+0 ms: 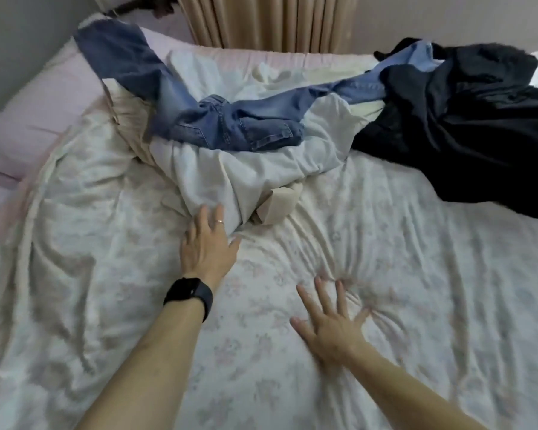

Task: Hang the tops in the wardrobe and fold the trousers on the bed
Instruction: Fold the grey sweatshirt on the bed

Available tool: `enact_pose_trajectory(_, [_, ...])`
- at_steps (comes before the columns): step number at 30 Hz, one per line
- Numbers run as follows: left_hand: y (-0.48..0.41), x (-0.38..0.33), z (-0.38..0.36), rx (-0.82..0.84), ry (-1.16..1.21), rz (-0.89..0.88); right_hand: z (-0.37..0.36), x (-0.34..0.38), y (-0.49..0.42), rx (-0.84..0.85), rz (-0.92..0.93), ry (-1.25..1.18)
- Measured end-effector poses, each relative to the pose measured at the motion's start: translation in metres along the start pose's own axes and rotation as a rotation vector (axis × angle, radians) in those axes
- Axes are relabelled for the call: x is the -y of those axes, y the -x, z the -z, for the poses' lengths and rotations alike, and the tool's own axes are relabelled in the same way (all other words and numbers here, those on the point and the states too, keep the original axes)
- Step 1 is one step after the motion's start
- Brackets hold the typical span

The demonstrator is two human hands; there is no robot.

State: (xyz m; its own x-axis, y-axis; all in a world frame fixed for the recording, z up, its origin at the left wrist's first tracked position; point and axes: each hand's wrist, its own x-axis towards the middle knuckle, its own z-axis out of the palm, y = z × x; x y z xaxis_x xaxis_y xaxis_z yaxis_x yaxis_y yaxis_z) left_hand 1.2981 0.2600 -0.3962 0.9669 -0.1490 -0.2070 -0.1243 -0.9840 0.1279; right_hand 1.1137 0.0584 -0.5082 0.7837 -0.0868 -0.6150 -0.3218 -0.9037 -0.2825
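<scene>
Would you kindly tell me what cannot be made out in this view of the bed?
Dark clothes, head view: heaped and cut by the right edge; number and kind unclear.
Jeans: one leg's end hidden under the dark clothes.
Pale garment under the jeans: bunched, kind unclear.
Wardrobe: out of frame.

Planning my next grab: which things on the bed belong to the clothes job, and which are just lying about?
Job: blue jeans, dark garment pile, pale bunched cloth, likely clothing, touched by the left hand.
Lying about: pink pillow, floral quilt under the right hand, curtain.
</scene>
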Motion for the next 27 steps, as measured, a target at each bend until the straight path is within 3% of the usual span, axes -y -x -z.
enact_pose_trajectory(4, [-0.024,0.004,-0.047,-0.001,-0.069,-0.072,-0.037,-0.008,-0.008,-0.2,0.012,0.062])
enact_pose_trajectory(8, [-0.024,-0.001,-0.07,-0.058,-0.112,-0.115,-0.046,-0.015,-0.02,-0.206,0.007,0.042])
enact_pose_trajectory(11, [-0.019,0.0,-0.043,-0.082,-0.052,-0.077,-0.036,-0.019,-0.024,-0.06,-0.034,0.051])
enact_pose_trajectory(13, [-0.006,0.004,-0.016,-0.128,0.019,-0.06,-0.016,-0.02,-0.027,0.141,-0.076,0.064])
enact_pose_trajectory(17, [0.028,0.001,0.092,-0.188,0.253,-0.009,0.038,-0.001,0.015,0.376,-0.08,0.032])
enact_pose_trajectory(23, [0.068,-0.068,0.274,-0.342,0.457,-0.043,0.106,0.033,0.154,0.153,-0.002,-0.541])
enact_pose_trajectory(27, [0.119,-0.127,0.388,-0.484,0.572,-0.17,0.201,0.046,0.235,-0.239,0.1,-0.793])
